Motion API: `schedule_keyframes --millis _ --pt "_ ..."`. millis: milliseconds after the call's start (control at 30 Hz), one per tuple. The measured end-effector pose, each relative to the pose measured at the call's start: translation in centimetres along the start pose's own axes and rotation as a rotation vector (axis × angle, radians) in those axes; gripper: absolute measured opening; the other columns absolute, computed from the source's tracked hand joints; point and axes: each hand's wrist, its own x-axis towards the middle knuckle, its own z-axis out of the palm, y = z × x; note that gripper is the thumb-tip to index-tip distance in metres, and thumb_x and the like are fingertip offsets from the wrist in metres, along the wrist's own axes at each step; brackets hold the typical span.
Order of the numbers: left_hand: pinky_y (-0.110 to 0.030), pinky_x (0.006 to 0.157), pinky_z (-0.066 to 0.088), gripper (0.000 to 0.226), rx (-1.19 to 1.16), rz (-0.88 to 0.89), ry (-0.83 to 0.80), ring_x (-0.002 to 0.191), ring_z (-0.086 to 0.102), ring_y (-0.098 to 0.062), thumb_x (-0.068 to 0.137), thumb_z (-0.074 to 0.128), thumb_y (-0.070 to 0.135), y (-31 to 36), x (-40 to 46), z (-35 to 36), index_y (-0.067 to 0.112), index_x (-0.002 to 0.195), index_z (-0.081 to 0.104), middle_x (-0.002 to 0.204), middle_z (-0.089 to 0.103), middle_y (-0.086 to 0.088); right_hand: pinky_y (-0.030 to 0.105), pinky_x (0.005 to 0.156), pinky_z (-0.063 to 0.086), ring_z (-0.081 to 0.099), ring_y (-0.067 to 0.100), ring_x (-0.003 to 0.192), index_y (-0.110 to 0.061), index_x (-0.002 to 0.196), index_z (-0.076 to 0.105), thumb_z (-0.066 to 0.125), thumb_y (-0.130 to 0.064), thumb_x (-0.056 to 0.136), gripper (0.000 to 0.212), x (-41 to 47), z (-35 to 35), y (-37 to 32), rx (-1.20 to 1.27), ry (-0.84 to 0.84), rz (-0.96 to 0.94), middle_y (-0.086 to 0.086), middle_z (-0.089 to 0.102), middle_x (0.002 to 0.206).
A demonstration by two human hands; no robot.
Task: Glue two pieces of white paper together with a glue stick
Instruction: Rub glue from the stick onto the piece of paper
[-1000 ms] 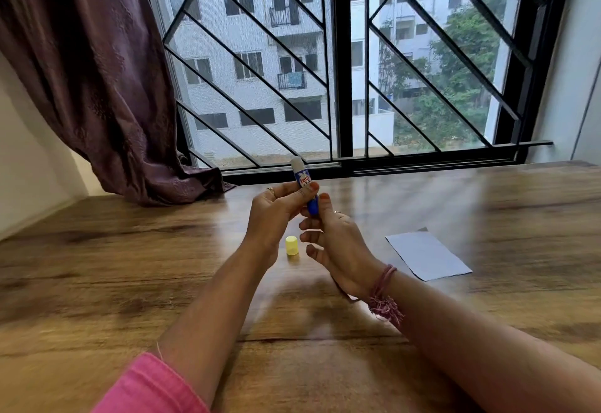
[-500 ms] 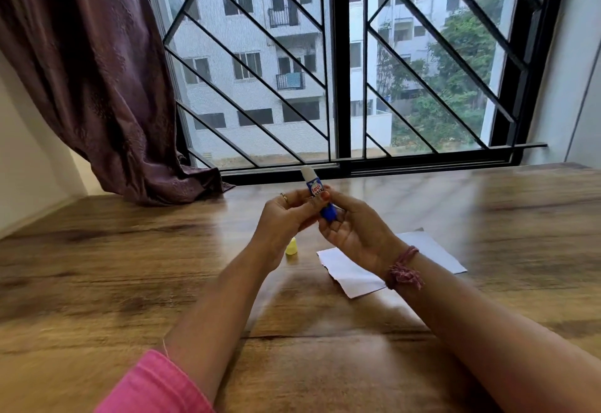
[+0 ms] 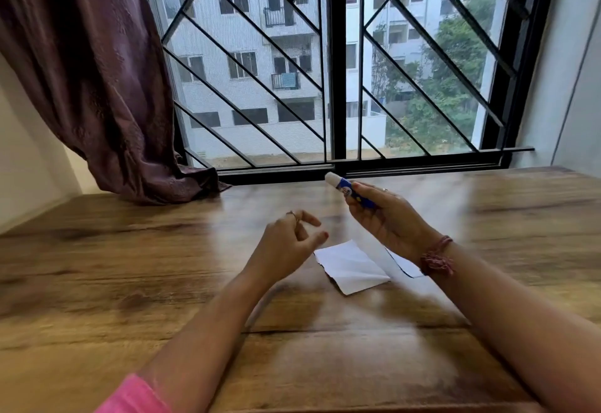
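My right hand [image 3: 387, 217] grips the uncapped glue stick [image 3: 349, 190] above the white paper [image 3: 351, 266] on the bench [image 3: 130, 282], left hand [image 3: 289, 243] loose & holding nothing just left of paper.

**Uncapped glue stick aloft, two white sheets flat below**

The glue stick [image 3: 353, 192] has a blue barrel with a printed label and a white tip left bare, with no cap on it. It is held above the tabletop [image 3: 130, 282], tilted so the white tip points up and to the left. The white paper [image 3: 351, 266] lies flat on the wood, its left edge ragged. A second white sheet [image 3: 406, 264] lies just beside it on the right, mostly hidden; whether the two overlap cannot be told.
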Motion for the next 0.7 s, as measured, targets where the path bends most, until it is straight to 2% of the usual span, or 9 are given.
schedule_keyframes --millis 100,267,400,533,700 --pt "-0.014 0.047 0.032 0.014 0.125 0.007 -0.092 0.043 0.043 -0.001 0.088 0.064 0.034 -1.3 -1.4 0.3 0.022 0.096 0.064 0.048 0.045 0.011 0.019 0.071 0.056 0.069 0.013 0.075 -0.005 0.096 0.075 0.066 -0.011 0.076 0.022 -1.4 -1.7 -1.3 -0.104 -0.001 0.002 0.011 0.073 0.088" --pt "-0.017 0.054 0.034 0.015 0.217 -0.021 -0.121 0.051 0.049 0.003 0.083 0.062 0.052 -1.9 -2.1 0.9 0.038 0.088 0.063 0.056 0.051 0.011 0.019 0.069 0.057 0.071 0.012 0.075 -0.005 0.103 0.07 0.059 0.004 0.081 0.026 -3.8 -4.4 -3.0 -0.261 0.069 0.053 0.011 0.075 0.09" --pt "-0.024 0.06 0.043 0.035 0.288 -0.019 -0.141 0.059 0.052 0.002 0.078 0.06 0.063 -1.8 -1.8 1.3 0.039 0.103 0.067 0.058 0.052 0.012 0.019 0.07 0.057 0.07 0.011 0.078 -0.008 0.099 0.073 0.068 -0.006 0.072 0.028 -5.2 -5.8 -3.7 -0.373 0.093 0.06 0.01 0.074 0.093" --pt "-0.025 0.053 0.034 0.041 0.379 -0.016 -0.226 0.057 0.044 0.003 0.077 0.059 0.067 -1.3 -1.8 1.2 0.043 0.11 0.065 0.054 0.046 0.013 0.018 0.069 0.056 0.069 0.009 0.075 -0.006 0.097 0.074 0.069 -0.013 0.072 0.026 -5.0 -5.9 -3.8 -0.392 0.078 0.03 0.008 0.073 0.086" --pt "-0.016 0.044 0.028 0.04 0.246 0.057 -0.382 0.044 0.042 0.001 0.076 0.069 0.058 -0.1 -2.2 0.6 0.033 0.108 0.069 0.045 0.038 0.012 0.019 0.06 0.055 0.065 0.01 0.066 -0.008 0.089 0.075 0.071 -0.021 0.074 0.021 -4.8 -5.9 -3.2 -0.503 0.061 0.046 0.004 0.07 0.08"
